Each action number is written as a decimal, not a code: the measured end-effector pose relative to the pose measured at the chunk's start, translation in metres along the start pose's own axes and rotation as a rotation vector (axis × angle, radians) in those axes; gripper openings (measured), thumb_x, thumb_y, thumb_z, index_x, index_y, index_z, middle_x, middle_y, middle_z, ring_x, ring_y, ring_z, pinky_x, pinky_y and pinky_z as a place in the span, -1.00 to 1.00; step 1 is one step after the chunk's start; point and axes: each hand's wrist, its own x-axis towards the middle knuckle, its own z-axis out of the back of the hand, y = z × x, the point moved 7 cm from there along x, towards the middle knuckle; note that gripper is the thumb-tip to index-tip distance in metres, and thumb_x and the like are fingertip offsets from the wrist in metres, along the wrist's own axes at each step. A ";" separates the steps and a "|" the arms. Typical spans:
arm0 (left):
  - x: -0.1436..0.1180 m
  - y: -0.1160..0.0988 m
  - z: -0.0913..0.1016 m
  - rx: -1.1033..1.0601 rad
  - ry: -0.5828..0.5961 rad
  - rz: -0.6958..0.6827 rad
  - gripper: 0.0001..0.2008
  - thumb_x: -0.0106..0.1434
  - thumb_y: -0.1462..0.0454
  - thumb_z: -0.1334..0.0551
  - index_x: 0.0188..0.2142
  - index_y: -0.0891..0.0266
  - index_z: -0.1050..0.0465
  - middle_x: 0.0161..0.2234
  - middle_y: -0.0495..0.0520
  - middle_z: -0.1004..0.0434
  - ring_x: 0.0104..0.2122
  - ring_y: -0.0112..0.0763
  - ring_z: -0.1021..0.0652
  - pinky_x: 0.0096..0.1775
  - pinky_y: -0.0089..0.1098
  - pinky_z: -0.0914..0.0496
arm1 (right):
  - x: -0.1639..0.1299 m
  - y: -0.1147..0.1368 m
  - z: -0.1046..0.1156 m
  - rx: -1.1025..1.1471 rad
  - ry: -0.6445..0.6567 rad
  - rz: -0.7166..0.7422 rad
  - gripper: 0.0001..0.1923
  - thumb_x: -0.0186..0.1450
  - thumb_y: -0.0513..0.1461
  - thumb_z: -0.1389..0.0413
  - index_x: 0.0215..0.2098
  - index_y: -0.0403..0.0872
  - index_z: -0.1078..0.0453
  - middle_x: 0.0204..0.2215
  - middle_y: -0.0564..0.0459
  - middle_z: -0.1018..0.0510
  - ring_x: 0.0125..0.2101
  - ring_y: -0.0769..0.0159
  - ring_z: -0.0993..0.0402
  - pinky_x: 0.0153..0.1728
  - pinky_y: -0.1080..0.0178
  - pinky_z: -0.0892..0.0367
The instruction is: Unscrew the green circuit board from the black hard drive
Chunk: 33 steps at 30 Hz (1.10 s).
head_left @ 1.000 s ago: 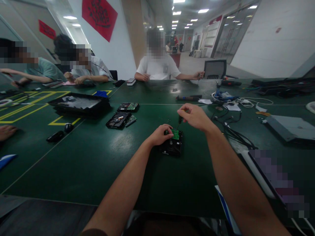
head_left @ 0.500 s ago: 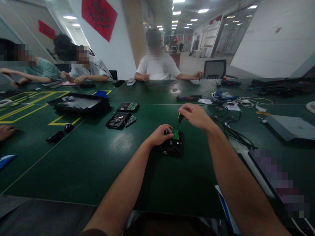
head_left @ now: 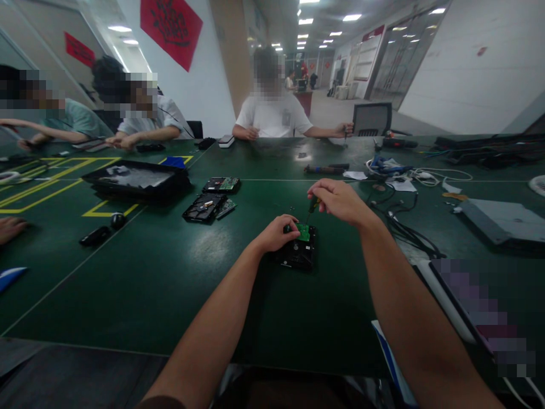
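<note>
A black hard drive point(head_left: 297, 257) lies flat on the green table in front of me, with a green circuit board point(head_left: 303, 232) on its far part. My left hand point(head_left: 277, 234) grips the drive's left side, thumb and fingers bent over the edge by the board. Above the far right corner, my right hand point(head_left: 338, 200) is closed round the handle of a screwdriver point(head_left: 314, 204). Its thin shaft points down at the board's edge; whether the tip sits in a screw is too small to tell. Tiny loose pieces point(head_left: 292, 208) lie just beyond the drive.
To the left are other opened drives point(head_left: 204, 208) and a black tray point(head_left: 136, 180). Cables point(head_left: 409, 233), a grey metal box point(head_left: 506, 224) and a tablet-like device point(head_left: 451, 307) lie on the right. Co-workers point(head_left: 272, 116) sit across the table and at far left.
The screwdriver's handle has turned a little in my right fingers, which have shifted slightly. My left hand and the drive stay nearly where they were.
</note>
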 end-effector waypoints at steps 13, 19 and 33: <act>0.002 -0.001 0.000 0.000 0.005 0.013 -0.94 0.28 0.28 -0.35 -0.31 0.21 -0.51 0.07 0.16 -0.52 0.08 -0.19 -0.52 0.21 -0.08 -0.30 | 0.000 0.002 0.001 -0.068 -0.055 0.033 -0.65 0.40 0.05 -0.07 -0.28 -0.03 -0.46 -0.44 0.03 -0.59 -0.53 0.34 -0.45 -0.40 0.21 -0.29; 0.001 0.000 -0.001 -0.005 -0.004 0.017 -0.93 0.29 0.26 -0.35 -0.31 0.20 -0.51 0.06 0.15 -0.53 0.09 -0.20 -0.51 0.21 -0.13 -0.30 | 0.002 -0.005 -0.004 0.045 -0.006 -0.051 -0.66 0.43 -0.05 0.03 -0.12 -0.04 -0.50 -0.58 0.05 -0.53 -0.57 0.31 -0.45 -0.46 0.22 -0.30; 0.002 0.001 0.000 -0.011 0.002 0.014 -0.92 0.28 0.26 -0.35 -0.32 0.20 -0.50 0.07 0.14 -0.52 0.08 -0.20 -0.51 0.21 -0.11 -0.30 | 0.001 -0.003 -0.003 0.017 -0.027 -0.032 -0.66 0.42 0.03 -0.04 -0.24 -0.04 -0.47 -0.43 0.00 -0.61 -0.56 0.35 -0.47 -0.47 0.22 -0.30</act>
